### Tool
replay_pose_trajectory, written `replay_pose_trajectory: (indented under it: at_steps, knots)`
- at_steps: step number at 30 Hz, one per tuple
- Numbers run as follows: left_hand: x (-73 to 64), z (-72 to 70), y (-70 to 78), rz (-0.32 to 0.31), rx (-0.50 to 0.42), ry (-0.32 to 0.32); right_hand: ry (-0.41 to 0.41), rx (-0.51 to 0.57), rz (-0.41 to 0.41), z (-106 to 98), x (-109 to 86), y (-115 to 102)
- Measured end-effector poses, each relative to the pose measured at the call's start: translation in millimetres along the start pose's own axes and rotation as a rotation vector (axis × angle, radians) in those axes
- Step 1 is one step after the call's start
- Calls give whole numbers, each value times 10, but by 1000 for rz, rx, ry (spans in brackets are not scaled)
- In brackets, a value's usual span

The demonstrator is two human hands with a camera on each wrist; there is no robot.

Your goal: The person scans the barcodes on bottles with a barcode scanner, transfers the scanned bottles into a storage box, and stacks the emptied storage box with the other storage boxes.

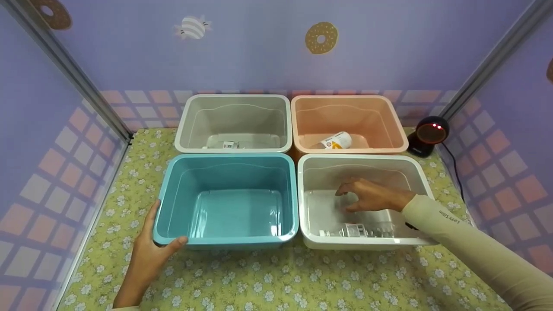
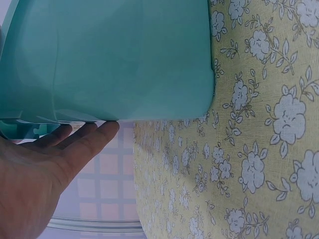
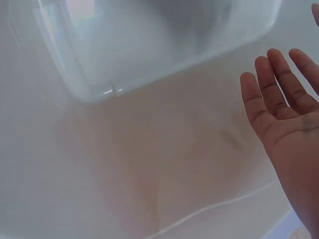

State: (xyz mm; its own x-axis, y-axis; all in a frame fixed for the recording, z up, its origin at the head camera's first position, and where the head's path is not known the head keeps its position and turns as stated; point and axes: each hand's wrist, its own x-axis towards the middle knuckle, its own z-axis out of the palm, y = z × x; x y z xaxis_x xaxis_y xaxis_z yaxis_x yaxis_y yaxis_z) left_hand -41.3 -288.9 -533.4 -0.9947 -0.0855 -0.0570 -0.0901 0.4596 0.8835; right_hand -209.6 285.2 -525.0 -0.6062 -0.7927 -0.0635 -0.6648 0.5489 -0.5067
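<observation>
At the front left stands a blue plastic bin (image 1: 224, 157). My left hand (image 1: 149, 250) rests on its near left corner, the thumb on the front rim. In the left wrist view, the straight fingers (image 2: 92, 139) lie against the bin's outer side. My right hand (image 1: 371, 195) hangs inside the white bin (image 1: 367, 246) at the front right, fingers loosely spread and holding nothing. Below that hand, a clear plastic bottle (image 1: 355, 230) with a label lies along the bin's near wall. The right wrist view shows the relaxed fingers (image 3: 284, 79) above the bin's pale inner wall.
Behind stand a grey bin (image 1: 237, 99) with a small labelled item (image 1: 230, 145) in it, and an orange bin (image 1: 345, 100) holding a white bottle (image 1: 339, 141). A black scanner (image 1: 427, 134) with red lights and a cable is at the right. Walls enclose the flowered tablecloth (image 1: 268, 280).
</observation>
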Motion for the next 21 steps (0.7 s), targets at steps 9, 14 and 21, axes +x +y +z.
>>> replay_pose_trajectory:
  at_steps: [9,14,21]
  knots:
    - [-5,11,-11,4,-18,4,-128,215,114,76,7,77]
    - [0,10,-16,0,-31,0,-213,250,139,114,12,118]
    - [-1,5,-27,2,-45,3,-423,406,288,107,9,146]
